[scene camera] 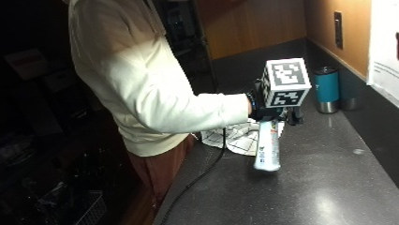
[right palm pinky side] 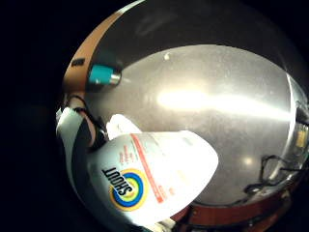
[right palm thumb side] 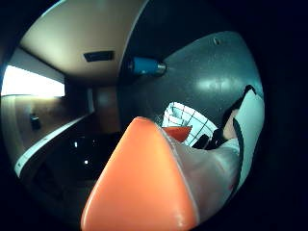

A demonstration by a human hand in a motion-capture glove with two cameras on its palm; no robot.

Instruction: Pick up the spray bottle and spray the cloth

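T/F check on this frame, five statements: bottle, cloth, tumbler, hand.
1. The gloved right hand holds the spray bottle off the counter. True.
2. The bottle's spray head is blue. False: it is orange.
3. The cloth lies on the counter below the hand. True.
4. The teal tumbler lies tipped on the cloth. False: it stands upright by the wall, away from the cloth.
5. The cloth is plain black. False: it is white with a dark grid.
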